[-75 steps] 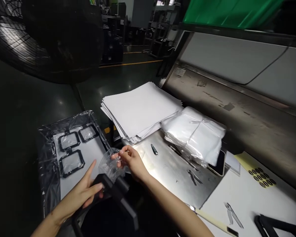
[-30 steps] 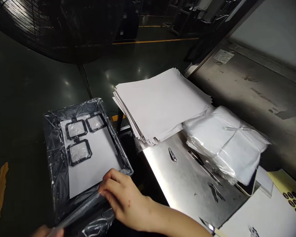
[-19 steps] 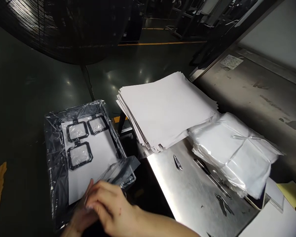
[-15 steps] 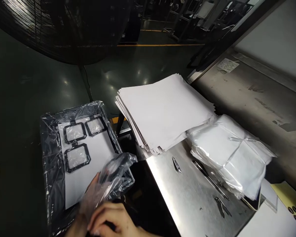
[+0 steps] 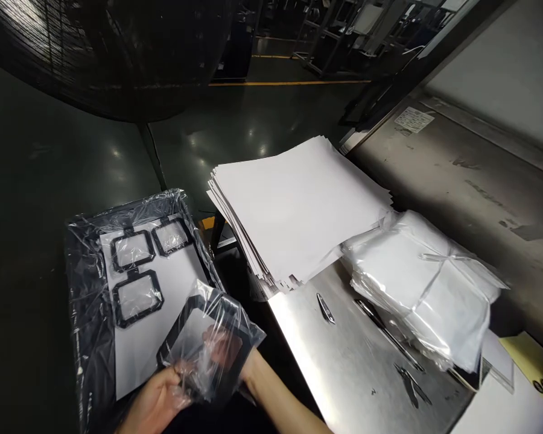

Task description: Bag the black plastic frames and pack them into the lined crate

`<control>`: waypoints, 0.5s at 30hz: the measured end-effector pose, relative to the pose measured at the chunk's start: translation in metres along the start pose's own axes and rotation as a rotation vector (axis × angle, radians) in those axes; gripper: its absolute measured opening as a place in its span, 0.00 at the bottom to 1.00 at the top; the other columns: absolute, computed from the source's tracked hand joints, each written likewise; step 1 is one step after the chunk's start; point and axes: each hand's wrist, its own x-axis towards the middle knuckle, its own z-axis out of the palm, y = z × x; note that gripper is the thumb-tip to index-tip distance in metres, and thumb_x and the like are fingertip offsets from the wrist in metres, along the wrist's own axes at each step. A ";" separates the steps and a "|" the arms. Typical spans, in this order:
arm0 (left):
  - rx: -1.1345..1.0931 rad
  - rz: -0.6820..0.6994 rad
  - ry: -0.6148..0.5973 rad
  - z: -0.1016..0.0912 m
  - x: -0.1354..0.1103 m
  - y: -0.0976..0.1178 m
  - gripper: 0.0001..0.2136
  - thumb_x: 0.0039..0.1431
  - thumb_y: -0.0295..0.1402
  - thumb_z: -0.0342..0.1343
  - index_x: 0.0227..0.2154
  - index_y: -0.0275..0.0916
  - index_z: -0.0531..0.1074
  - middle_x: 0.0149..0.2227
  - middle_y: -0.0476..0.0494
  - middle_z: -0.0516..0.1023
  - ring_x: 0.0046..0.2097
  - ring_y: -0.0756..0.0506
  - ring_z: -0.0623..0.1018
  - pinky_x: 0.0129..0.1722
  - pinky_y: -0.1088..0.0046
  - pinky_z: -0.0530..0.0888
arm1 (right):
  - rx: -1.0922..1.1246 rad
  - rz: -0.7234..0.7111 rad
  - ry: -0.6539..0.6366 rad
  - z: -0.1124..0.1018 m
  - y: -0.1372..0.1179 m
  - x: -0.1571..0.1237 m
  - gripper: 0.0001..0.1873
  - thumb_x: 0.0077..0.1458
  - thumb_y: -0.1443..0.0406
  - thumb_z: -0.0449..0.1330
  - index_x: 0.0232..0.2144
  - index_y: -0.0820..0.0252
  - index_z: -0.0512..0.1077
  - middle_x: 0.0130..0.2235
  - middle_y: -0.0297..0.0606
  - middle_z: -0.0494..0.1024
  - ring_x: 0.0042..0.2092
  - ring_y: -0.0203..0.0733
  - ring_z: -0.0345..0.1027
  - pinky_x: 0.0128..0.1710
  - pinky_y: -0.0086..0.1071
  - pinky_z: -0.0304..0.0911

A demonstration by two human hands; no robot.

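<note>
The left hand (image 5: 156, 401) is pinching and the right hand (image 5: 233, 357) is clasping one bagged frame (image 5: 194, 328); three frames (image 5: 138, 298) are lying in one tray (image 5: 79, 289).

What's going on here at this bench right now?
A person holds a bagged black frame in both hands, the left hand gripping its near edge and the right hand under it, seen through the plastic. It is by the near corner of the lined tray, where three bagged frames lie on a white sheet. A paper stack sits on the steel table.
</note>
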 end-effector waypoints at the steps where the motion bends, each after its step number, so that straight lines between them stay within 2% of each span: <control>1: 0.035 0.029 0.030 -0.006 0.004 0.006 0.09 0.44 0.17 0.49 0.23 0.30 0.73 0.21 0.44 0.76 0.27 0.46 0.75 0.31 0.70 0.71 | 0.099 0.080 -0.007 -0.003 0.001 0.003 0.16 0.46 0.54 0.51 0.23 0.63 0.66 0.22 0.40 0.69 0.25 0.39 0.66 0.24 0.33 0.63; 3: 0.115 0.118 0.100 -0.022 0.017 0.027 0.07 0.49 0.19 0.50 0.25 0.31 0.72 0.23 0.46 0.76 0.28 0.48 0.75 0.32 0.70 0.71 | 0.238 0.180 0.040 -0.012 0.005 0.008 0.14 0.44 0.57 0.52 0.27 0.63 0.65 0.23 0.38 0.69 0.26 0.37 0.66 0.25 0.31 0.62; 5: 0.198 0.231 0.166 -0.039 0.036 0.057 0.06 0.51 0.19 0.50 0.27 0.32 0.71 0.24 0.49 0.76 0.30 0.50 0.75 0.32 0.72 0.72 | 0.351 0.242 0.135 -0.021 0.012 0.008 0.13 0.40 0.61 0.55 0.31 0.62 0.63 0.27 0.36 0.69 0.28 0.34 0.66 0.26 0.27 0.60; 9: 0.351 0.319 0.238 -0.059 0.092 0.123 0.05 0.51 0.19 0.51 0.26 0.31 0.70 0.28 0.49 0.75 0.32 0.50 0.75 0.31 0.72 0.72 | 0.509 0.316 0.240 -0.030 0.029 -0.021 0.16 0.36 0.64 0.59 0.31 0.66 0.63 0.28 0.38 0.70 0.27 0.31 0.65 0.24 0.23 0.55; 12: 0.437 0.323 0.269 -0.053 0.135 0.151 0.03 0.52 0.22 0.51 0.27 0.31 0.69 0.29 0.49 0.73 0.30 0.51 0.74 0.29 0.72 0.73 | 0.574 0.329 0.280 -0.032 0.039 -0.055 0.17 0.36 0.63 0.60 0.30 0.68 0.64 0.25 0.39 0.71 0.25 0.31 0.65 0.22 0.23 0.53; 15: 0.538 0.336 0.315 -0.032 0.157 0.155 0.03 0.53 0.25 0.51 0.32 0.32 0.68 0.33 0.47 0.72 0.31 0.50 0.73 0.28 0.72 0.72 | 0.608 0.296 0.374 -0.035 0.043 -0.086 0.17 0.37 0.61 0.59 0.30 0.67 0.64 0.25 0.37 0.71 0.24 0.30 0.65 0.22 0.22 0.52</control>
